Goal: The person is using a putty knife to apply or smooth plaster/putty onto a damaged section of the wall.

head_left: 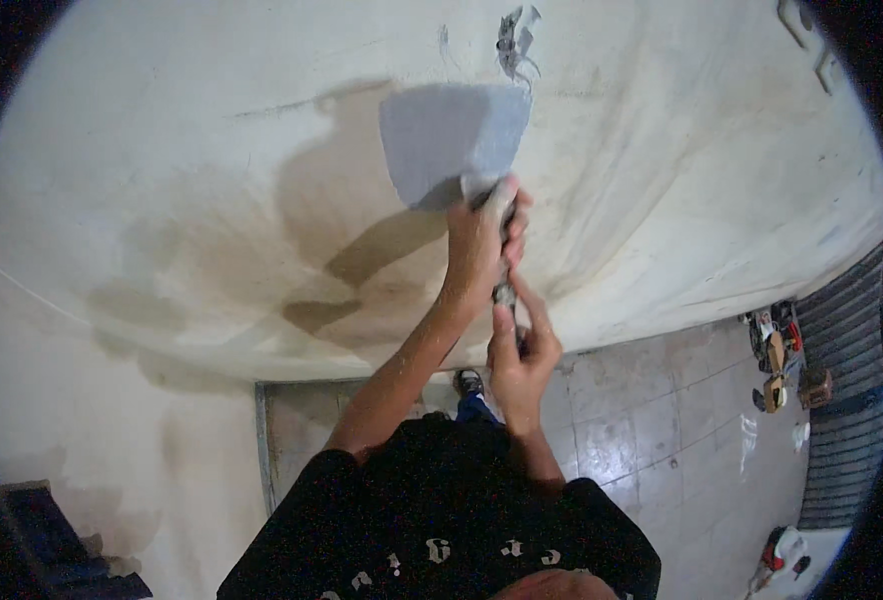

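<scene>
In front of me is a pale, stained wall with a smooth light-grey patch on it. My left hand is closed around a scraper with a short, pale blade, which lies at the lower edge of the patch. Below it, my right hand closes on the lower end of a dark, smeared handle, seemingly the same tool's. The fingers partly hide the handle, and the hands are slightly blurred. Shadows of my arms fall on the wall to the left.
A dark, scraped mark sits above the patch. At the wall's foot runs a tiled floor, where my shoe shows. Several tools and loose items lie at the right, beside a ribbed dark shutter. Dark stepped shapes stand lower left.
</scene>
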A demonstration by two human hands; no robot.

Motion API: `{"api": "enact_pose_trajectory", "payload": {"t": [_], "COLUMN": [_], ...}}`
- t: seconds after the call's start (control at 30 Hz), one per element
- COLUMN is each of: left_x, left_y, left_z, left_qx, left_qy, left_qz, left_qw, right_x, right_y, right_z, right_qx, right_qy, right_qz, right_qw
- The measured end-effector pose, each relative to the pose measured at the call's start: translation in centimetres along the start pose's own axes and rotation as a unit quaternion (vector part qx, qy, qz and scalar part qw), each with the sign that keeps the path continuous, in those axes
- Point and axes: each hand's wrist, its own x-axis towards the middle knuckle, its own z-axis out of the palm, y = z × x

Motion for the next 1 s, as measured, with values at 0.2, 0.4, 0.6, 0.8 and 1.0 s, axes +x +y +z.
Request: {"api": "enact_pose_trajectory", "payload": {"t": [0.2, 0.4, 0.6, 0.8, 1.0], "left_x": [0.0, 0.2, 0.3, -0.1, 0.6], "left_y": [0.0, 3.7, 2.8, 4.6, 5.8], "left_z": [0.1, 2.5, 2.4, 3.7, 4.1], "left_qx": [-0.1, -0.097, -0.083, -0.109, -0.07], "left_qy": [-0.039, -0.068, -0.035, -0.059, -0.093], "left_qz": [0.011, 0.055, 0.007, 0.068, 0.095], "left_qw": [0.994, 0.991, 0.996, 0.99, 0.989], "right_x": [0.2, 2.4, 2.4, 3.4, 4.4], "right_y": [-2.8, -6.0, -4.5, -8.7, -8.8], "right_z": [-0.2, 0.0, -0.7, -1.4, -1.2], "right_qx": [-0.002, -0.01, -0.031, -0.01, -0.094], "right_qy": [-0.003, 0.016, 0.002, -0.012, 0.01], "right_qz": [0.033, 0.006, 0.003, 0.046, -0.064], "right_qw": [0.999, 1.0, 1.0, 0.999, 0.993]}}
